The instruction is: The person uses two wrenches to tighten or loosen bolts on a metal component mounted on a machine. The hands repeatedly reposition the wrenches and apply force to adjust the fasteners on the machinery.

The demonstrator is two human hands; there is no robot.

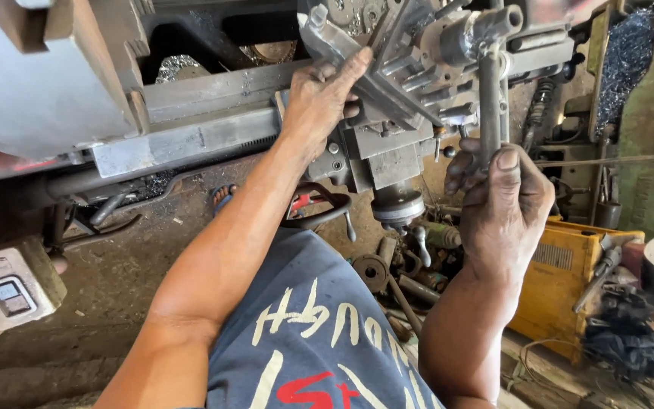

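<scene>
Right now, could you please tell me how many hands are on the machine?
2. The left hand rests on the metal block at the top of the machine; the right hand grips the long steel handle hanging beside it.

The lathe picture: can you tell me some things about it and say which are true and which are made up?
1. The right hand grips a long metal handle that stands upright. True.
2. The left hand holds a hammer. False: it rests open-fingered on the tilted metal tool post, with no tool in it.
3. A yellow box sits on the floor at the right. True.
4. Both hands grip the same handle. False: they are apart, on different parts of the machine.
5. A grey switch box is at the left edge. True.
</scene>
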